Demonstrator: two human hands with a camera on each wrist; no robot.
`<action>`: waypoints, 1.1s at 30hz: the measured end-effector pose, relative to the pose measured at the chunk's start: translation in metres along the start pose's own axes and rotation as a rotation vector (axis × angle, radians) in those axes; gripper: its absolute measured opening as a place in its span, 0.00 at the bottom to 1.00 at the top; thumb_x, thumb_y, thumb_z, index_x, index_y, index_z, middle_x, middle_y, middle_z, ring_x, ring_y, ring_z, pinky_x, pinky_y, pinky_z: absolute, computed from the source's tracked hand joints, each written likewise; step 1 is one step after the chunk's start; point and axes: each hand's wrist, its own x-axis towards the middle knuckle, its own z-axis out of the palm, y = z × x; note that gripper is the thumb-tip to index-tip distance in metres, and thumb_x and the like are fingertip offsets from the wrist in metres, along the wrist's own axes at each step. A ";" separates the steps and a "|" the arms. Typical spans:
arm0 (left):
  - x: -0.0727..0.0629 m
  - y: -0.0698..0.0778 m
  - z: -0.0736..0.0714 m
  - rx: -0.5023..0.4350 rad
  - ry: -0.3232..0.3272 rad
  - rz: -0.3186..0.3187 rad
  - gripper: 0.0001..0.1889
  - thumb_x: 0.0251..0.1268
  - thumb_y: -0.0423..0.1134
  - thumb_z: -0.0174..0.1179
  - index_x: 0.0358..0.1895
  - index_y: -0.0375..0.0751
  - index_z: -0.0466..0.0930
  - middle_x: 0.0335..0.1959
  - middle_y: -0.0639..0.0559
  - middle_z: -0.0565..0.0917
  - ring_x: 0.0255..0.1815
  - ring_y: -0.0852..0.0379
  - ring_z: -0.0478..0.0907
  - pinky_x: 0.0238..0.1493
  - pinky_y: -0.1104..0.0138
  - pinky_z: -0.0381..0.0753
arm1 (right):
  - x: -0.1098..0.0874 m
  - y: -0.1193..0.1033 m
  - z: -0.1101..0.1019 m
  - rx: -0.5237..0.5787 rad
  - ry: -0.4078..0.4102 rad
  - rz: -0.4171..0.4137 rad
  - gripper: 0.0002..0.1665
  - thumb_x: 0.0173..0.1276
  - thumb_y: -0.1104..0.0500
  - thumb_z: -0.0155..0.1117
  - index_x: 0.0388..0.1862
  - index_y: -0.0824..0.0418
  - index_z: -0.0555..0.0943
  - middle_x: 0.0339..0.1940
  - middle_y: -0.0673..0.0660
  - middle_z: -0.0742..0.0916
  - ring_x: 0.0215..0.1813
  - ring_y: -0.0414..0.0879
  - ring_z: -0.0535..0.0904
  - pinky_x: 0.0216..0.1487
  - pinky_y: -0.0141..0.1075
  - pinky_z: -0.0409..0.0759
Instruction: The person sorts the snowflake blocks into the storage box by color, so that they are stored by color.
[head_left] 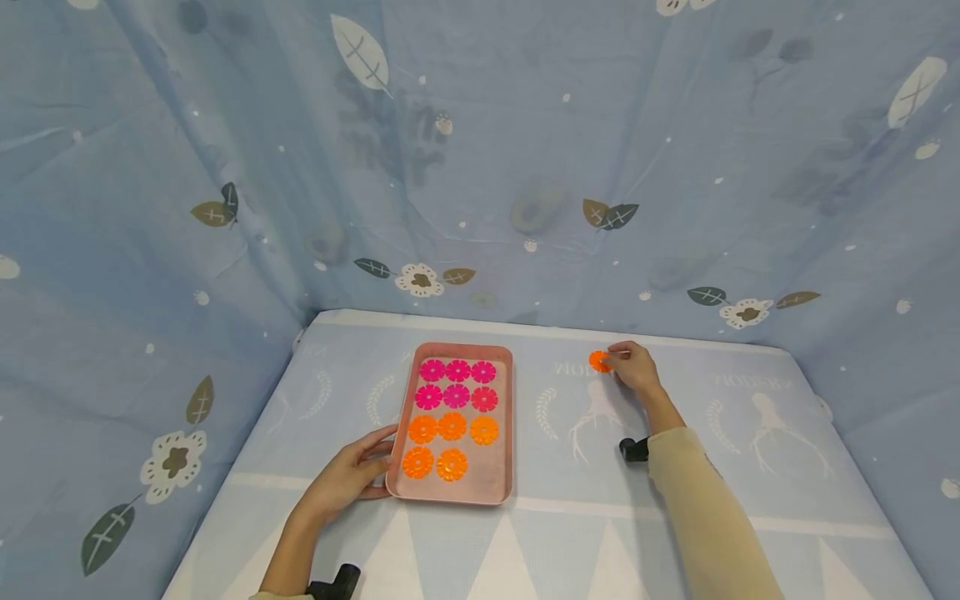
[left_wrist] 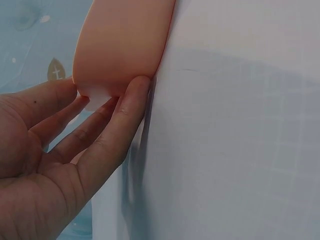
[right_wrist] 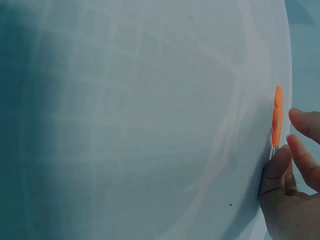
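Note:
A pink rectangular tray (head_left: 498, 487) lies on the table left of centre. It holds pink flower-shaped pieces (head_left: 457, 396) in its far half and orange ones (head_left: 452, 426) in its near half. My left hand (head_left: 351, 473) grips the tray's near left corner, thumb on the near side and fingers along the left wall. My right hand (head_left: 634, 368) is at the far side of the table, fingertips right at one loose orange flower piece (head_left: 597, 361). The right wrist view shows that flower piece (right_wrist: 277, 117) edge-on, with thumb at its end and the other fingers apart above it.
A pale blue cloth with white patterns covers the table (head_left: 555, 542). Blue curtains (head_left: 495, 150) with leaf prints close in the back and both sides, just past the table's far edge. Each wrist carries a small black camera mount (head_left: 634, 450).

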 end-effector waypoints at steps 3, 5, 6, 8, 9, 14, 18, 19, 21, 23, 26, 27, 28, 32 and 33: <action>0.001 0.000 0.000 0.004 0.004 0.000 0.29 0.77 0.30 0.51 0.78 0.38 0.58 0.70 0.26 0.64 0.57 0.36 0.79 0.44 0.50 0.86 | 0.001 0.001 0.000 -0.064 0.008 -0.002 0.26 0.70 0.58 0.65 0.62 0.69 0.74 0.54 0.69 0.78 0.45 0.56 0.76 0.46 0.42 0.79; 0.001 0.000 0.000 0.002 0.004 0.000 0.29 0.77 0.30 0.51 0.78 0.38 0.58 0.69 0.26 0.64 0.57 0.37 0.79 0.44 0.50 0.86 | 0.000 0.000 0.000 -0.107 0.011 -0.009 0.27 0.67 0.57 0.67 0.60 0.70 0.74 0.55 0.71 0.78 0.51 0.60 0.75 0.52 0.47 0.78; 0.001 -0.001 0.000 0.002 0.001 0.000 0.29 0.77 0.30 0.51 0.78 0.38 0.58 0.70 0.26 0.64 0.57 0.37 0.79 0.44 0.50 0.86 | 0.000 0.000 0.000 -0.123 0.010 -0.013 0.27 0.66 0.57 0.68 0.59 0.70 0.74 0.55 0.71 0.78 0.52 0.62 0.74 0.53 0.49 0.77; 0.001 -0.001 0.000 0.002 -0.002 0.001 0.29 0.77 0.30 0.51 0.78 0.37 0.58 0.70 0.26 0.64 0.57 0.37 0.79 0.44 0.50 0.86 | -0.001 -0.001 0.000 -0.150 0.016 -0.024 0.26 0.64 0.58 0.70 0.57 0.70 0.75 0.53 0.71 0.79 0.51 0.63 0.75 0.54 0.50 0.77; 0.001 -0.001 0.000 0.001 -0.003 0.002 0.29 0.77 0.30 0.51 0.78 0.37 0.58 0.69 0.26 0.65 0.57 0.37 0.79 0.44 0.50 0.86 | -0.001 -0.002 0.000 -0.162 0.014 -0.029 0.27 0.64 0.57 0.70 0.56 0.70 0.75 0.53 0.71 0.79 0.51 0.63 0.75 0.53 0.50 0.77; 0.001 0.000 -0.001 -0.002 -0.011 0.006 0.29 0.78 0.31 0.52 0.78 0.37 0.57 0.69 0.26 0.65 0.57 0.36 0.78 0.44 0.50 0.86 | 0.001 -0.003 0.001 -0.172 0.000 -0.012 0.26 0.64 0.58 0.70 0.56 0.70 0.74 0.54 0.72 0.79 0.51 0.62 0.75 0.52 0.48 0.78; 0.000 0.000 -0.001 -0.005 -0.010 0.005 0.29 0.77 0.31 0.52 0.78 0.37 0.57 0.70 0.26 0.65 0.58 0.36 0.78 0.45 0.50 0.86 | 0.004 -0.003 0.000 -0.138 -0.010 0.024 0.25 0.67 0.60 0.68 0.58 0.70 0.73 0.56 0.71 0.79 0.49 0.59 0.77 0.50 0.45 0.79; 0.000 0.000 -0.001 -0.005 -0.012 0.005 0.29 0.77 0.31 0.52 0.78 0.37 0.57 0.70 0.26 0.64 0.58 0.36 0.78 0.45 0.50 0.86 | 0.004 -0.003 0.000 -0.132 -0.005 0.028 0.24 0.68 0.61 0.68 0.57 0.70 0.73 0.54 0.71 0.79 0.46 0.56 0.78 0.47 0.42 0.81; 0.000 0.000 -0.001 -0.002 -0.014 0.006 0.29 0.77 0.32 0.52 0.78 0.37 0.57 0.70 0.26 0.64 0.58 0.36 0.78 0.45 0.50 0.86 | 0.003 -0.005 -0.001 -0.099 0.004 0.031 0.21 0.69 0.62 0.65 0.56 0.71 0.73 0.49 0.69 0.81 0.37 0.51 0.79 0.38 0.37 0.81; 0.001 -0.001 -0.001 0.003 -0.010 0.006 0.29 0.77 0.31 0.52 0.78 0.38 0.57 0.70 0.26 0.65 0.58 0.36 0.78 0.45 0.50 0.86 | 0.002 -0.006 -0.003 -0.054 0.011 0.036 0.18 0.71 0.63 0.63 0.54 0.71 0.73 0.43 0.66 0.81 0.30 0.46 0.78 0.31 0.34 0.80; 0.001 -0.002 0.000 0.013 -0.001 0.003 0.29 0.77 0.31 0.52 0.78 0.38 0.58 0.69 0.27 0.65 0.57 0.37 0.79 0.44 0.51 0.86 | 0.002 -0.007 -0.004 0.026 -0.005 0.056 0.16 0.73 0.64 0.59 0.55 0.72 0.73 0.38 0.62 0.81 0.25 0.43 0.74 0.26 0.32 0.78; 0.001 -0.002 0.000 0.015 0.002 0.001 0.29 0.77 0.31 0.53 0.78 0.38 0.59 0.69 0.27 0.66 0.57 0.38 0.79 0.44 0.51 0.86 | 0.002 -0.007 -0.005 0.042 -0.012 0.065 0.16 0.74 0.64 0.58 0.55 0.72 0.73 0.37 0.61 0.80 0.25 0.43 0.74 0.26 0.32 0.78; 0.001 -0.002 0.000 0.017 0.004 0.002 0.29 0.77 0.31 0.52 0.77 0.38 0.59 0.69 0.27 0.66 0.56 0.38 0.79 0.44 0.51 0.86 | 0.002 -0.007 -0.005 0.056 -0.020 0.074 0.16 0.75 0.63 0.58 0.56 0.72 0.73 0.37 0.60 0.80 0.25 0.43 0.74 0.26 0.32 0.78; 0.001 -0.002 -0.001 0.016 -0.008 0.011 0.29 0.77 0.31 0.52 0.78 0.37 0.58 0.69 0.26 0.65 0.57 0.37 0.79 0.44 0.51 0.86 | 0.002 -0.007 -0.006 0.110 -0.052 0.114 0.17 0.78 0.61 0.55 0.58 0.71 0.73 0.37 0.60 0.79 0.27 0.43 0.73 0.28 0.30 0.79; 0.001 -0.002 -0.001 0.013 -0.011 0.013 0.29 0.78 0.31 0.52 0.78 0.37 0.58 0.69 0.26 0.65 0.57 0.36 0.79 0.44 0.50 0.86 | 0.002 -0.007 -0.007 0.124 -0.059 0.120 0.17 0.79 0.60 0.55 0.59 0.71 0.73 0.38 0.60 0.79 0.27 0.43 0.73 0.28 0.30 0.80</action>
